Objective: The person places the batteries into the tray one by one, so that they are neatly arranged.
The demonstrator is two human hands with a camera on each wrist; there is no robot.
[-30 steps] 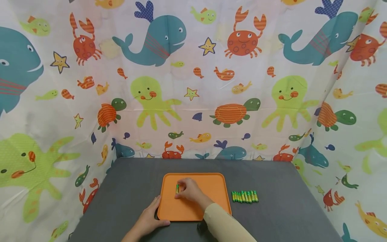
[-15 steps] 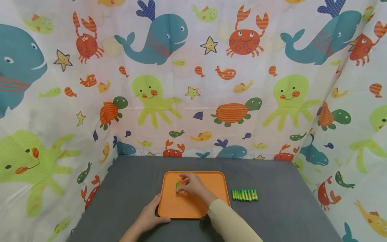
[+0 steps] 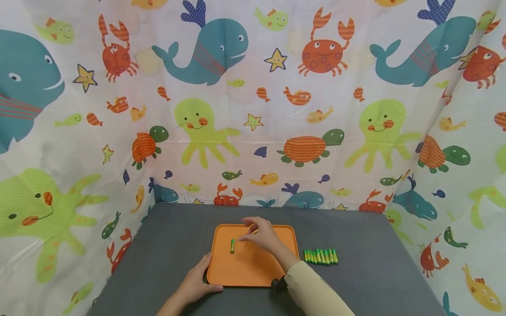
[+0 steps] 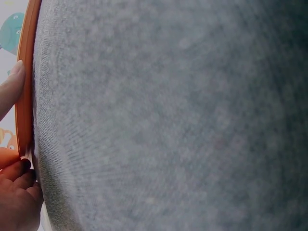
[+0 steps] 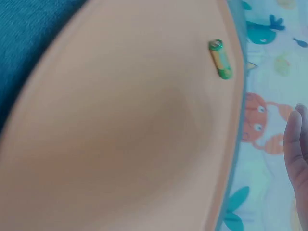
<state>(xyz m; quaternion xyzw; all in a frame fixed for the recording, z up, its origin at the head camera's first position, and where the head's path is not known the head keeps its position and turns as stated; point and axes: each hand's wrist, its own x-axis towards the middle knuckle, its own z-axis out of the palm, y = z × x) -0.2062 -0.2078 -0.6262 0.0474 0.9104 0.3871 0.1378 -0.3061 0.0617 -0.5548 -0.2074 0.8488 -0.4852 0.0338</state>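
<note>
A single green and yellow battery (image 3: 232, 246) lies on the left part of an orange tray (image 3: 253, 272); in the right wrist view this battery (image 5: 220, 59) rests near the tray's rim. Just right of it and above the tray is my right hand (image 3: 264, 236), holding nothing, its fingers relaxed and apart from the battery. My left hand (image 3: 194, 278) holds the tray's near left corner, thumb along the front edge and fingers at the left side. In the left wrist view the thumb (image 4: 12, 86) touches the orange rim (image 4: 28, 72), with curled fingers (image 4: 24, 185) lower down.
Several matching batteries (image 3: 321, 256) stand side by side in a row on the grey table (image 3: 367, 272), right of the tray. A curtain (image 3: 253, 131) printed with sea animals encloses the back and both sides. A dark strap piece (image 3: 279, 285) sits at my right wrist.
My right hand has let go of the battery and moved right and up from it, its fingers loosening. The battery stays on the tray. My left hand keeps its place at the corner.
</note>
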